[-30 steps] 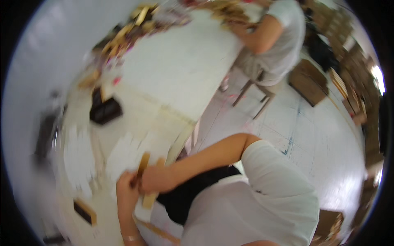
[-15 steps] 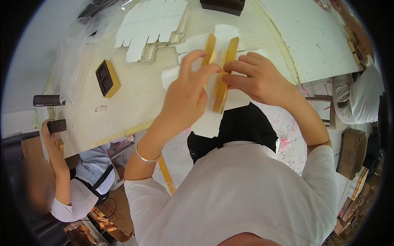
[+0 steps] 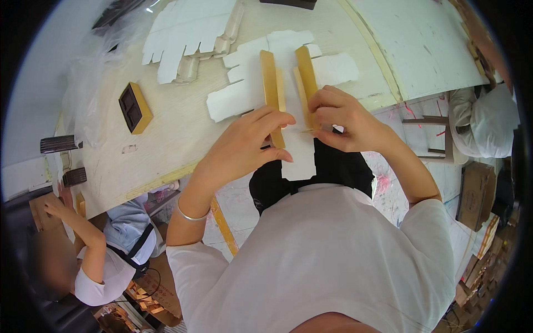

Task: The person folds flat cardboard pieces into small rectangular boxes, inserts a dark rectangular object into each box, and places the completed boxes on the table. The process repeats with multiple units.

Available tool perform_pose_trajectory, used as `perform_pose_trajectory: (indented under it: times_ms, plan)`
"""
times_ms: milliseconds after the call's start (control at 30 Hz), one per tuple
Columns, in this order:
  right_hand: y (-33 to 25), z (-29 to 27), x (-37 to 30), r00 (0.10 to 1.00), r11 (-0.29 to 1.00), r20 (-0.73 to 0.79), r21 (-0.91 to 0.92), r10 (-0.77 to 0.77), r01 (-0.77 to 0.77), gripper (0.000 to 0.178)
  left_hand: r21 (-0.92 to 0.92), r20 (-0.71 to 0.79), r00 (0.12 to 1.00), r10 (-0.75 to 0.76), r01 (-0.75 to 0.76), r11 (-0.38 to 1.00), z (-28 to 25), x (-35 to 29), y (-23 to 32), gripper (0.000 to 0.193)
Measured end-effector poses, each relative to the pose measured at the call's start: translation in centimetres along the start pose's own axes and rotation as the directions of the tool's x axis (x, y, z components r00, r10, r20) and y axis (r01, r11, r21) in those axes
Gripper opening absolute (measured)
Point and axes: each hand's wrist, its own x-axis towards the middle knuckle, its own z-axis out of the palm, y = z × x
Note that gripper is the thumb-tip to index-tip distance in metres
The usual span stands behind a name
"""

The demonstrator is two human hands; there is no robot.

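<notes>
A flat white die-cut card blank [image 3: 297, 161] lies across the table's near edge, its lower end over my lap. Two long gold strips stand up along it: a left gold strip [image 3: 270, 77] and a right gold strip [image 3: 306, 72]. My left hand [image 3: 247, 139] is curled about the near end of the left strip, index finger across it, thumb spread lower down. With fingers closed, my right hand [image 3: 344, 119] grips the near end of the right strip, where a small gold flap sticks out. Some fingertips are hidden behind the strips.
A stack of white blanks [image 3: 191, 28] lies at the back left, near clear plastic film [image 3: 91, 94]. A gold box with a dark insert [image 3: 135, 108] stands to the left. Another person [image 3: 91, 244] sits at the left table edge. A cardboard box [image 3: 476, 195] is on the right.
Both hands have moved nearer to me along the strips. The gold strips now stand farther apart and the blank has shifted slightly left. The other person's hand has left a dark block.
</notes>
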Motion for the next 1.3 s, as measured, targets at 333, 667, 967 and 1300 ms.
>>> perform_pose_trajectory:
  times_ms: [333, 667, 967, 1300]
  plan:
    - [-2.5, 0.5, -0.3, 0.960, 0.940, -0.023, 0.209, 0.280, -0.269, 0.034, 0.059, -0.257, 0.966, 0.023, -0.008, 0.998, 3.8, 1.6, -1.2, 0.023]
    - [-0.8, 3.6, -1.7, 0.945, 0.984, -0.315, -0.177, -0.088, 0.033, 0.028, -0.449, -0.015, 0.994, -0.111, 0.093, 0.889, 1.4, 0.9, -0.7, 0.038]
    - [-1.9, 3.3, -0.8, 0.887, 0.946, -0.365, 0.262, 0.282, -0.193, 0.010, -0.274, -0.024, 1.000, -0.007, 0.000, 0.962, 1.5, 0.5, -0.5, 0.036]
    - [-0.8, 3.1, -0.9, 0.931, 0.986, -0.339, 0.144, 0.133, -0.088, 0.023, -0.257, -0.329, 0.944, 0.004, -0.094, 0.962, 5.3, 0.3, -2.3, 0.036]
